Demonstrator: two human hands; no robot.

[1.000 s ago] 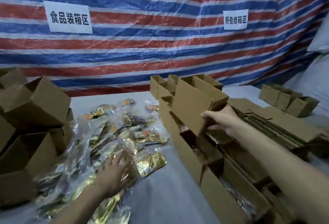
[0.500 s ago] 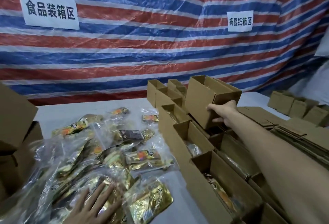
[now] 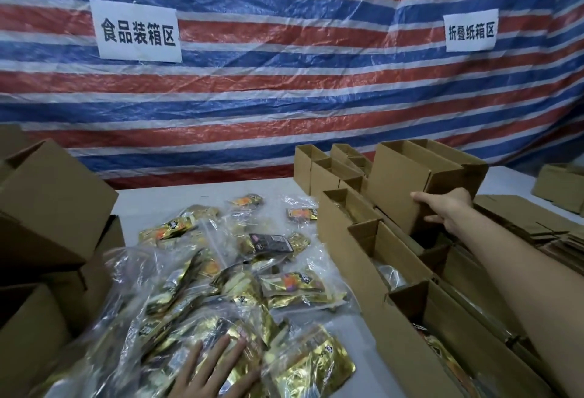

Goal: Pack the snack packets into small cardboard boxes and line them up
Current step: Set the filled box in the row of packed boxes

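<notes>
Single head-worn wide view, forward and down, close over table [image 3: 192,200], facing tarp [image 3: 284,97]

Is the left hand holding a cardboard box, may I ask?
No, the left hand rests flat on the snack packets; the right hand grips the box.
</notes>
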